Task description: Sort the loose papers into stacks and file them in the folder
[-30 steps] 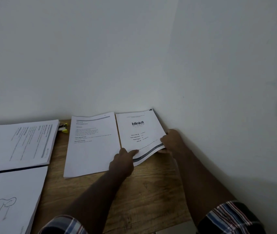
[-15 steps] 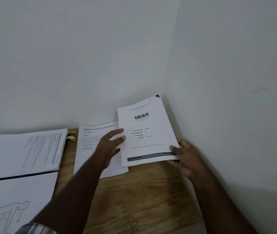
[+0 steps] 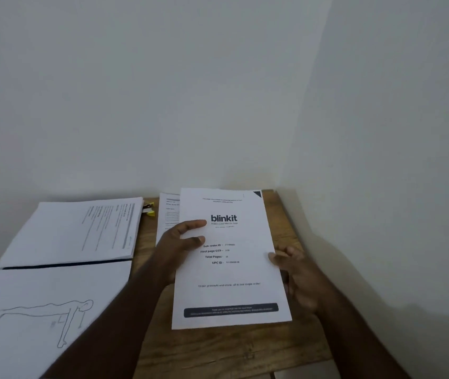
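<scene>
Item: white printed "blinkit" cover sheet (image 3: 231, 258), held raised above the brown wooden table (image 3: 217, 348), right of centre. Left hand (image 3: 175, 247) pinches its left edge; right hand (image 3: 293, 272) supports the right edge, fingers loosely curled. To be kept level and laid squarely on a matching stack.

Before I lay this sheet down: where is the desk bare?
Bare wood shows on the desk below the blinkit sheet, and in a strip by the right wall. The left is crowded: text stack, drawing.
</scene>
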